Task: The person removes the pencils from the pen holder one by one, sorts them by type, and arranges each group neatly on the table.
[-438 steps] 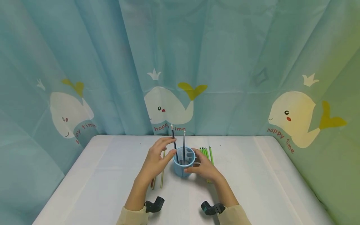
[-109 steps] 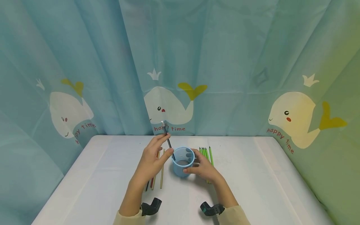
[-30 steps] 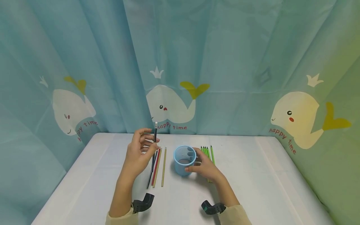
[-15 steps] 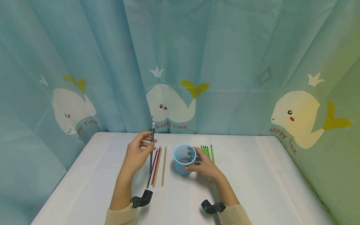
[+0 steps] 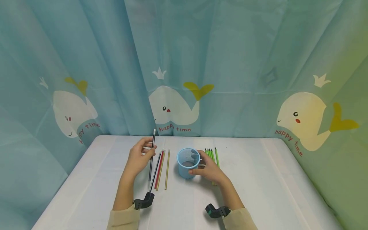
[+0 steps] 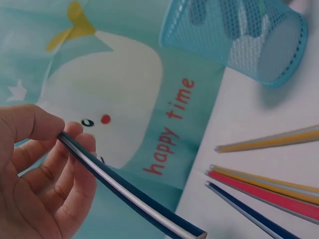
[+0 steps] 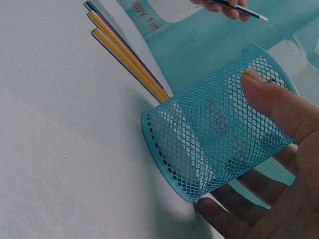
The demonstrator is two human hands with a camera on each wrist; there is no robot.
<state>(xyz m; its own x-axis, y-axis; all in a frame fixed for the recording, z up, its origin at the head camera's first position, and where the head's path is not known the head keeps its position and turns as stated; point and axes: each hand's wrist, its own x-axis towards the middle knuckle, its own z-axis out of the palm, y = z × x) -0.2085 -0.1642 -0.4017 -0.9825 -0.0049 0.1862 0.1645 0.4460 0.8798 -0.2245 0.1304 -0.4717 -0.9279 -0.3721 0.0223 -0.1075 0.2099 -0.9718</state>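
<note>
My left hand (image 5: pixel 138 158) pinches a dark pencil (image 5: pixel 150 167) near its white-capped upper end, with thumb and fingertips. The pencil slants down to the table's left side; in the left wrist view its shaft (image 6: pixel 129 191) has a silver stripe. My right hand (image 5: pixel 211 171) grips a light blue mesh pencil cup (image 5: pixel 187 173) from the right. The cup stands upright, and no pencil shows inside it. Between left hand and cup lie another dark pencil (image 5: pixel 155 171), a red pencil (image 5: pixel 157 177), a gold pencil (image 5: pixel 161 171) and a separate gold pencil (image 5: pixel 167 169).
Several green pencils (image 5: pixel 213 156) lie just right of the cup, partly hidden behind my right hand. Everything rests on a white table (image 5: pixel 273 185). A teal curtain (image 5: pixel 238 70) with whale prints hangs along its back edge.
Two dark pencils stood in the cup earliest; later my left hand held one at its rim. That hand has since moved left and lowered a dark pencil. My right hand stays on the cup.
</note>
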